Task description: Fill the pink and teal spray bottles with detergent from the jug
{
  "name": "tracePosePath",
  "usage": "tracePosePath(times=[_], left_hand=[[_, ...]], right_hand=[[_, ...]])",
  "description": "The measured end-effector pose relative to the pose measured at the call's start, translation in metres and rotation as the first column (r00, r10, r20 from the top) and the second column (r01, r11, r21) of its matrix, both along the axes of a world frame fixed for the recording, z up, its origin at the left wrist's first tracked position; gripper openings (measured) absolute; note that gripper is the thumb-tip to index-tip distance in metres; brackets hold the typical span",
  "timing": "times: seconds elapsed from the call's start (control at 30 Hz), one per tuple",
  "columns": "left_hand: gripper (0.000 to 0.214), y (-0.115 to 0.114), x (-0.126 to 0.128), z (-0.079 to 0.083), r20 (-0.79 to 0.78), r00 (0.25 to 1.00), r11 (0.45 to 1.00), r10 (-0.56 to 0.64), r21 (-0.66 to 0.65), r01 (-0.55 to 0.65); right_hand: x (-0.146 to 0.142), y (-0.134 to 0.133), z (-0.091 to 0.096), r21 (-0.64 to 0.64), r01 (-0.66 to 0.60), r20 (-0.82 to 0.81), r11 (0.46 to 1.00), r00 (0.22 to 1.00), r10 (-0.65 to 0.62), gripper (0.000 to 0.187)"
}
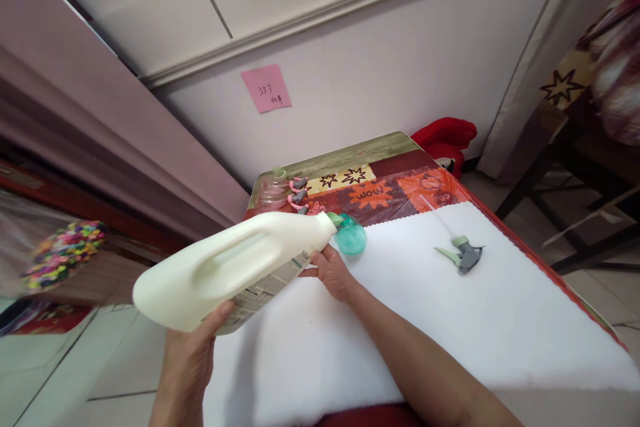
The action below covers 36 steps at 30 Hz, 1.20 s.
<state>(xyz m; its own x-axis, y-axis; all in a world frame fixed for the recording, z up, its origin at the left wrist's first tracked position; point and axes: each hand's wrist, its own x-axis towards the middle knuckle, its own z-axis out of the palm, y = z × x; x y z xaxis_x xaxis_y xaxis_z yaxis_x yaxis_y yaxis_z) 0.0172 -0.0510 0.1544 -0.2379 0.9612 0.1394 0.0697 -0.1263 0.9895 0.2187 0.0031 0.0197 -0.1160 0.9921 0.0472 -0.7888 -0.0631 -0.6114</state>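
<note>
A large cream detergent bottle (235,260) is tilted, its spout down at the mouth of a small teal spray bottle (351,240), which stands on a white cloth (425,307). My left hand (195,340) grips the detergent bottle low near its base, thumb over the label. Close to the neck, my right hand (330,272) holds the same bottle from below, fingers partly hidden by it. To the right, a grey and green spray trigger head (465,253) with its tube lies on the cloth. Whether liquid flows at the spout cannot be made out.
At the table's far left are clear pinkish spray bottles (273,195) with grey and pink trigger heads (299,192). A patterned tablecloth (370,195) shows beyond the white cloth. A wall with a pink note (266,88) rises behind. A dark stool (545,167) stands at right.
</note>
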Motion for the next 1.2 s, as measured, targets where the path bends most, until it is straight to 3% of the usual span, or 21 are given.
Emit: tracePosePath(times=[0.47,1.2], left_hand=[[0.075,0.0022,-0.004,-0.0025,-0.001,0.999,0.999,-0.034,0.006,0.034],[0.079,0.0022,0.0004,0.0032,-0.029,1.0,1.0,0.006,-0.011,-0.006]], right_hand=[[-0.0002,-0.0005,0.0011,-0.004,0.008,-0.006,1.0,1.0,-0.008,0.052],[-0.0001,-0.0006,-0.0002,-0.001,0.003,0.002,1.0,1.0,-0.003,0.051]])
